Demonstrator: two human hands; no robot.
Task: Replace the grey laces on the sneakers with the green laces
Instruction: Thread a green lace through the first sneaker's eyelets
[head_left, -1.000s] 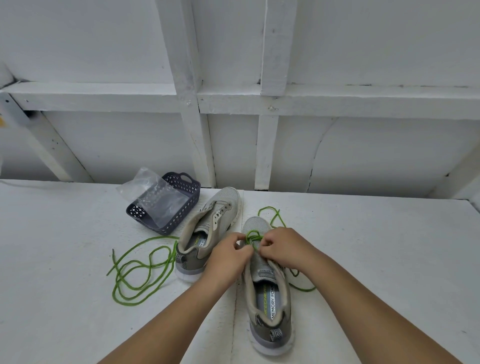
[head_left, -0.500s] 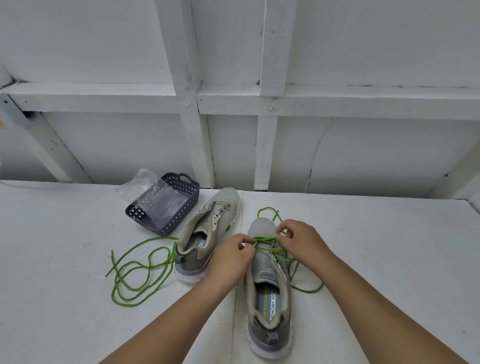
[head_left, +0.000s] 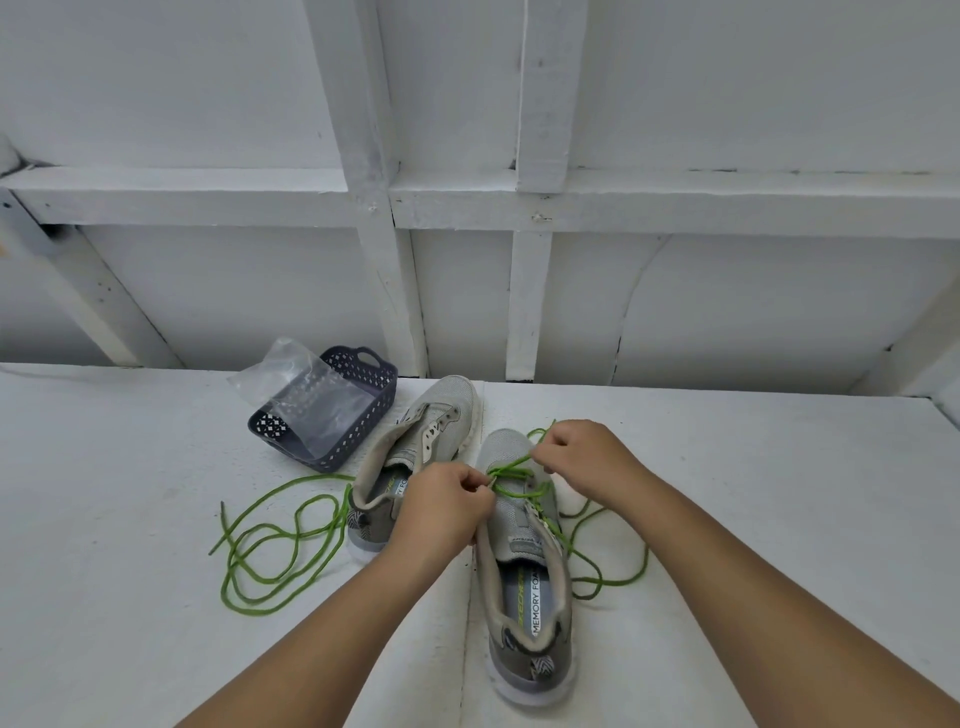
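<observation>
The left hand (head_left: 444, 506) pinches the green lace (head_left: 511, 475) at the near sneaker (head_left: 524, 545) on the counter (head_left: 779, 493), steadying it, while the right hand (head_left: 584, 460), fingers clamped on the lace, pulls it through the eyelets.

A big white wall (head_left: 218, 88) is standing in front of me. White wooden beams (head_left: 197, 195) are running across it, and white posts (head_left: 379, 218) are going up and down over them. A slanted brace (head_left: 104, 306) is leaning at the left. Thin cracks (head_left: 644, 270) are showing in the paint. Below, a flat white table (head_left: 104, 519) is stretching out, with a seam (head_left: 467, 623) running down its middle. Soft, even light is falling everywhere.
</observation>
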